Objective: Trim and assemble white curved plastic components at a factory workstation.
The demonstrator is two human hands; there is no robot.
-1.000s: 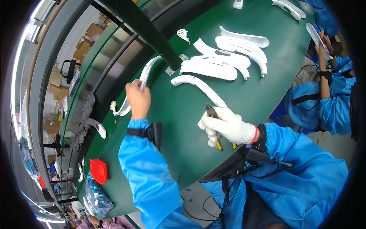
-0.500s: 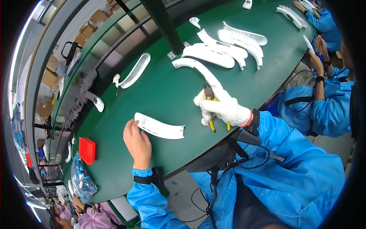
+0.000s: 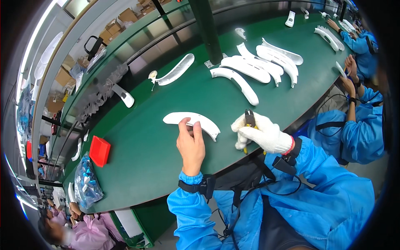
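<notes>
My bare left hand (image 3: 191, 146) grips a curved white plastic shell (image 3: 193, 120) by its near edge, thumb and fingers closed on it. The shell's smooth side faces up, and its notched end points right, toward my other hand. My right hand (image 3: 268, 134), in a white knit glove with a red cuff, is closed around cutting pliers (image 3: 249, 118) with yellow handles. Their dark jaws point away from me, apart from the shell. Beyond my hands lies another curved white shell (image 3: 237, 81), beside a group of similar shells (image 3: 250, 68).
A red bin (image 3: 100, 151) and a clear bag of blue pieces (image 3: 86, 183) sit at the left on the green table (image 3: 146, 166). A long white shell (image 3: 177, 71) lies farther back. A dark green post (image 3: 205, 33) rises behind. Co-workers (image 3: 352, 121) sit at the right.
The shell in my left hand has turned over, from its hollow side to its smooth side. My left hand has shifted from its left end to its near edge. The view has swung left.
</notes>
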